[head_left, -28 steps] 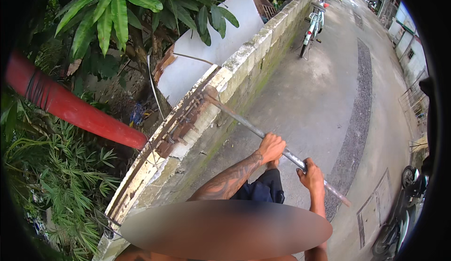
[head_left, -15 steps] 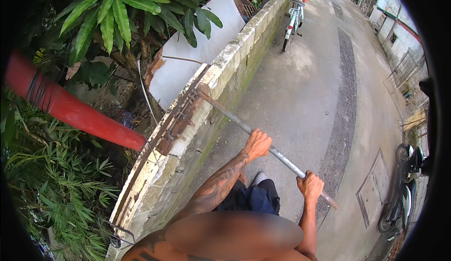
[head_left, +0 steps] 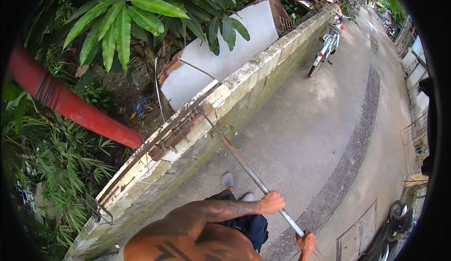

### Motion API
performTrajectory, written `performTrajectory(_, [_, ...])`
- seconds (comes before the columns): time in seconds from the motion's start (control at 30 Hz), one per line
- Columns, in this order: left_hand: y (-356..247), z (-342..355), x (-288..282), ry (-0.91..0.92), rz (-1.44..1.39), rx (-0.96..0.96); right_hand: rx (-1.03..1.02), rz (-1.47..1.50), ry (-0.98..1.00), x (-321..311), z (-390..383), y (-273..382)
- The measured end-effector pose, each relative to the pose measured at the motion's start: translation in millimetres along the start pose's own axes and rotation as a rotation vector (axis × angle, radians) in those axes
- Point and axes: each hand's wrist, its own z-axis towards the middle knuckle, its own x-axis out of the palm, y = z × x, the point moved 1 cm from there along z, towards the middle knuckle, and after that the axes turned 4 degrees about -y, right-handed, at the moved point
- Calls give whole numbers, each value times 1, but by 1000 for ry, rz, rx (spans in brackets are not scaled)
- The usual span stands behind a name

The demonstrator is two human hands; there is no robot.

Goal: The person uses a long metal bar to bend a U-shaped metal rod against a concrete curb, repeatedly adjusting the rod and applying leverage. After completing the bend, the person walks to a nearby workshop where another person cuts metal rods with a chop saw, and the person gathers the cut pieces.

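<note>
Both hands are gripping one long metal rod (head_left: 246,165): left hand (head_left: 272,202) is wrapping the shaft, right hand (head_left: 307,243) is closing around it nearer the lower end. The rod is slanting across the lane, its far end reaching a rusty brown patch on the wall top; can't tell from here what shape that tip is.

Left to right: narrow-leaved plants (head_left: 70,171) are filling the left edge, a red pipe (head_left: 89,114) with wire wound round it is sloping down to the wall, broad green leaves (head_left: 123,33) are hanging above. A white panel (head_left: 221,56) is leaning behind the block wall (head_left: 263,85). Grey shoes (head_left: 228,179) are standing beside the wall's foot. Further right, a pale bicycle (head_left: 328,45) is standing near the wall, a dark strip (head_left: 347,153) is running along the lane (head_left: 291,120), and a motorbike (head_left: 399,223) is sitting at the right edge.
</note>
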Motion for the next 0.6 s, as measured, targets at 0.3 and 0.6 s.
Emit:
performTrajectory(0.3, [-31,20,-15,300,-108,-13,77,3,-41,28,-28,-44])
performTrajectory(0.6, [122,-23,-97,317,111,-181,-168,151,320,-32,66,143])
